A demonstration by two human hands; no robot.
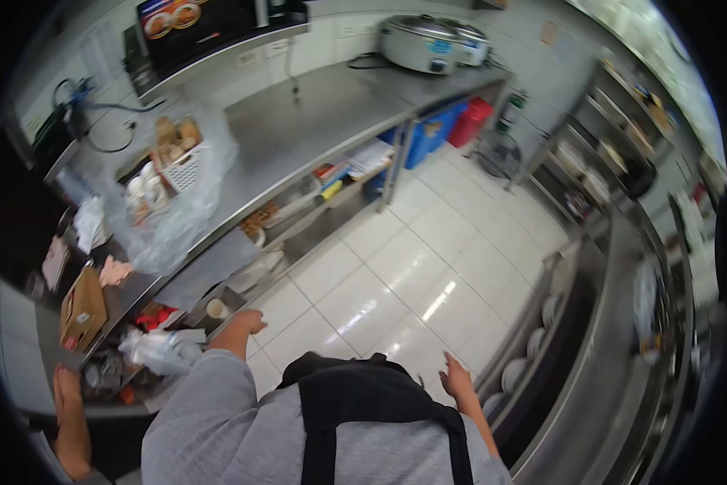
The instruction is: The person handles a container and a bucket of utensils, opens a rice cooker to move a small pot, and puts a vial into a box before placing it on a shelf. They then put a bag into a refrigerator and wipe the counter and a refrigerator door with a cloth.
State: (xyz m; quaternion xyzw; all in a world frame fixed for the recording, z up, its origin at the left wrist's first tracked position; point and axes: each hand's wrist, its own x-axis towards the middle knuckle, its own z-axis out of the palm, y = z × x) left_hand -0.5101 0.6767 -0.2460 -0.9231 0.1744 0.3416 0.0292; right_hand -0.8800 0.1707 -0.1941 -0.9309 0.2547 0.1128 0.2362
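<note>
My left hand (pixel 253 322) hangs beside the lower shelf of the steel counter, its fingers loosely stretched and nothing in them. Close by stand a pale cup (pixel 216 308) and a white plastic bag (pixel 157 349). On the other side, my right hand (pixel 456 377) is held low over the floor, empty, with fingers apart. White plates (pixel 515 375) stand in a row on the low shelf to its right. I wear a grey shirt and a black apron (pixel 363 400).
Another person's hand (pixel 68 392) is at lower left, near a cardboard box (pixel 86 309). A clear bag wraps a white basket (pixel 184 173) on the counter (pixel 299 121). Rice cookers (pixel 418 44), a red bin (pixel 470 121) and a fan (pixel 498 153) are farther off. Tiled floor (pixel 380 275) runs between counters.
</note>
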